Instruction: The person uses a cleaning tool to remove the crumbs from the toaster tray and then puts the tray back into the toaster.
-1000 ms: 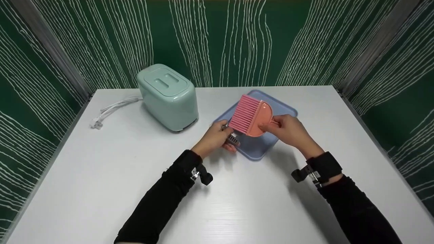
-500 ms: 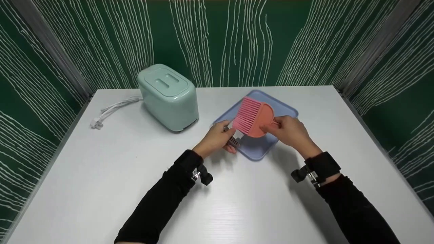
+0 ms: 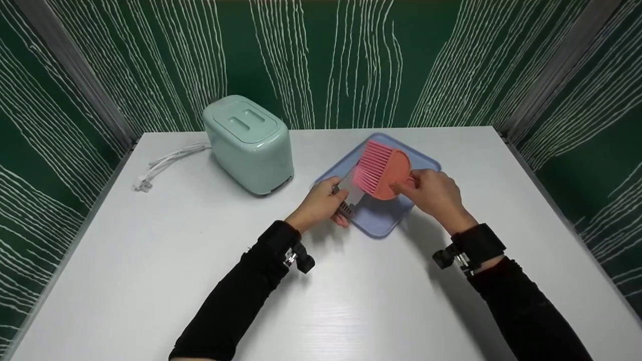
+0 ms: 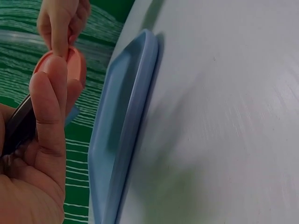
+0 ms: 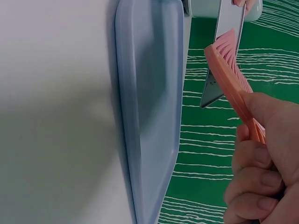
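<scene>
Over the blue tray, my left hand grips a thin metal crumb tray by its grey slotted end, tilted. From the right, my right hand pinches the handle of a small orange brush with pink bristles. Those bristles lie against the face of the metal piece in the right wrist view. Fingers hide much of the slotted end. In the left wrist view, the dark edge of the crumb tray shows between thumb and fingers, with the brush beyond.
A mint-green toaster with a lid stands to the left of the blue tray. Its white cord and plug lie on the white table. Green walls with white streaks enclose the back and sides.
The brush has shifted to the right across the crumb tray, baring more of its flat face. My left hand has stayed nearly still.
</scene>
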The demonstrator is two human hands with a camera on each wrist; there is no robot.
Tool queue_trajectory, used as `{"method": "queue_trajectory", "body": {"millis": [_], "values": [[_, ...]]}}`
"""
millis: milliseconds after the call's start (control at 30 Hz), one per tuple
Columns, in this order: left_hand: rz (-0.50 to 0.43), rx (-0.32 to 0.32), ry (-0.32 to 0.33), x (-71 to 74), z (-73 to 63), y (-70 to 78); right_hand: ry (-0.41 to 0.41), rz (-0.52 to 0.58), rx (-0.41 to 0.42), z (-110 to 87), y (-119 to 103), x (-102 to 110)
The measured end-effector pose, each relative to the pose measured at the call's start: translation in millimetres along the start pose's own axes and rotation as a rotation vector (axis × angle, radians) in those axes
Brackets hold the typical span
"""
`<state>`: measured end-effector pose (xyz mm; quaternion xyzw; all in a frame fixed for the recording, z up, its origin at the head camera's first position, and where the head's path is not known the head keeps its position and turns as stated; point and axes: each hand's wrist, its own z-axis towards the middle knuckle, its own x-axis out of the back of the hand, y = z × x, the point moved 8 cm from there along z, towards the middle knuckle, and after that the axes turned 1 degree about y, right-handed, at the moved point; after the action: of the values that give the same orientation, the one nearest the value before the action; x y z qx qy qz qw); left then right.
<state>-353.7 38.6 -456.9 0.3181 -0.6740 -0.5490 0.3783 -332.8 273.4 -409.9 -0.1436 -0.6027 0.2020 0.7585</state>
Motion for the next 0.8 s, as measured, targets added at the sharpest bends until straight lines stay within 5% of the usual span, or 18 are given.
{"method": "queue_trajectory", "body": {"millis": [800], "values": [[0.171,-0.027,-0.003,1.0,-0.1,10.8,0.215,-0.143,0.055,-3.1,7.9,15.8]]}}
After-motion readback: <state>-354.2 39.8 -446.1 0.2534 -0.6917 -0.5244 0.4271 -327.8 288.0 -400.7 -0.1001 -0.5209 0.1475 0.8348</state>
